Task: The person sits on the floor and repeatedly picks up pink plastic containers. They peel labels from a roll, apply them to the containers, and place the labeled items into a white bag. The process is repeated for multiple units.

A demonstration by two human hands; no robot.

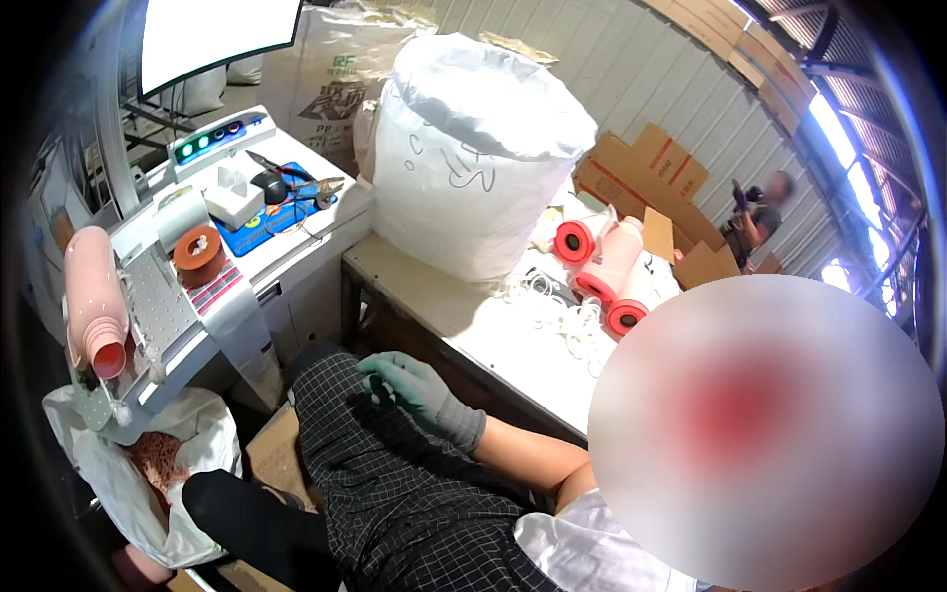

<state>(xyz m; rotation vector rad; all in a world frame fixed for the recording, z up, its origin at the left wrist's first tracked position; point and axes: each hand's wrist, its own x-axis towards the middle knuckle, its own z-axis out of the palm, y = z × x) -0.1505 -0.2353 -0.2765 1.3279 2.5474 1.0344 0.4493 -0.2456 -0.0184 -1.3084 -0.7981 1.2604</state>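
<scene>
Checked trousers (395,493) lie under the grey-gloved hand (414,390), resting flat, fingers loose, grasping nothing; which hand, unclear. Beyond it, pink rolls (612,266) on a table (444,296).

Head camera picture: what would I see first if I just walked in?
Probably the big white sack standing on the table in the middle. Right of it lie pink bottles with red-orange ends, and another pink bottle sits on the machine at the far left. Low down, a gloved hand rests on a checked trouser knee; a large blurred patch hides the lower right.
</scene>
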